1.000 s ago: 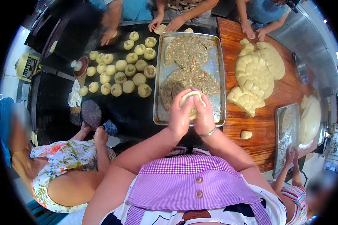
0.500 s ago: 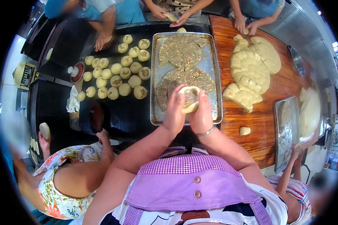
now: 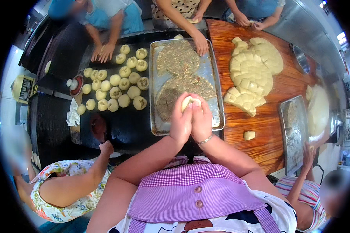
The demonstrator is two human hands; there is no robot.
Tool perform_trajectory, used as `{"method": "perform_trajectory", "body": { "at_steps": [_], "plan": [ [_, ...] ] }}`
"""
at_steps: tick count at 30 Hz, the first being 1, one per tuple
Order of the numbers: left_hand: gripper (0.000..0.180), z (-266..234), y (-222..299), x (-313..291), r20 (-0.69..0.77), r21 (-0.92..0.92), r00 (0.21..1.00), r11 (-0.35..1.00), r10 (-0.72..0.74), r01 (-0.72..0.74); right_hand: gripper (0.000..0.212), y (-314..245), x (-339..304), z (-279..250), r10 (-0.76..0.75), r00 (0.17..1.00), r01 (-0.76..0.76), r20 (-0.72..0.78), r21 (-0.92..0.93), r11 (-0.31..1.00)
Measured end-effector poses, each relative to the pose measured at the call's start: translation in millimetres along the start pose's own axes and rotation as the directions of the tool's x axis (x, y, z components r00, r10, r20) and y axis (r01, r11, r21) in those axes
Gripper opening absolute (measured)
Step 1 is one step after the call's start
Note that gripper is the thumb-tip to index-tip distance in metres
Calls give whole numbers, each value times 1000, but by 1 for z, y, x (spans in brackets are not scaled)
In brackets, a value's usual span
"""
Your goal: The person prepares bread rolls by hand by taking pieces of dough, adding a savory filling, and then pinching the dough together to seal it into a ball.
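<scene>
Above the near end of a metal tray [image 3: 220, 101], a pale stuffed dough bun [image 3: 189, 101] is cupped between my two hands. My left hand [image 3: 181, 123] wraps its left side and my right hand [image 3: 202, 121], with a bracelet at the wrist, closes from the right. Both thumbs press side by side at the bun's near edge. Only its upper part shows; my fingers hide the rest. Two flattened mounds of speckled filling [image 3: 178, 58] lie on the tray below and beyond my hands.
Several round buns [image 3: 114, 92] sit on the black surface at left. Cut dough [image 3: 252, 73] and one loose dough piece [image 3: 249, 135] rest on the wooden table. A co-worker's hand [image 3: 200, 42] reaches over the tray's far end; other people work around.
My hands have come together around the bun, and its open cup of filling is now mostly covered. A co-worker's hand at the far side has moved onto the tray's filling.
</scene>
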State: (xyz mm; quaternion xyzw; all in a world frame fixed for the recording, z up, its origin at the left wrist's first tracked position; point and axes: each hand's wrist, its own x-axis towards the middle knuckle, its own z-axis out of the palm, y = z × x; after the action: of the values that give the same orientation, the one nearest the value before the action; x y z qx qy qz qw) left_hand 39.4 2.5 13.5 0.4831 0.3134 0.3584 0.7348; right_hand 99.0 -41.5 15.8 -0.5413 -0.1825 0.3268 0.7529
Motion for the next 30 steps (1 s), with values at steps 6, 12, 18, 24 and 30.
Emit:
{"method": "perform_trajectory", "body": {
  "at_steps": [6,12,18,24,30],
  "plan": [
    [37,-4,10,3,18,-409,999,912,-40,44,31,-18,-6,0,-44,993,53,112,-82,995],
    [28,11,1,-17,-78,-279,997,960,9,-30,27,-4,-14,-8,-266,957,286,114,-233,929],
    [43,8,9,-9,6,-283,1000,959,1,1,24,-5,-7,-12,-126,988,122,92,43,992],
    [52,17,10,-21,-118,-273,987,959,-111,76,30,1,-17,-14,-236,965,255,114,-203,945],
    [74,-21,7,-13,538,-80,837,982,-101,170,25,-20,-8,-35,131,988,-137,78,76,988]
  ]
}}
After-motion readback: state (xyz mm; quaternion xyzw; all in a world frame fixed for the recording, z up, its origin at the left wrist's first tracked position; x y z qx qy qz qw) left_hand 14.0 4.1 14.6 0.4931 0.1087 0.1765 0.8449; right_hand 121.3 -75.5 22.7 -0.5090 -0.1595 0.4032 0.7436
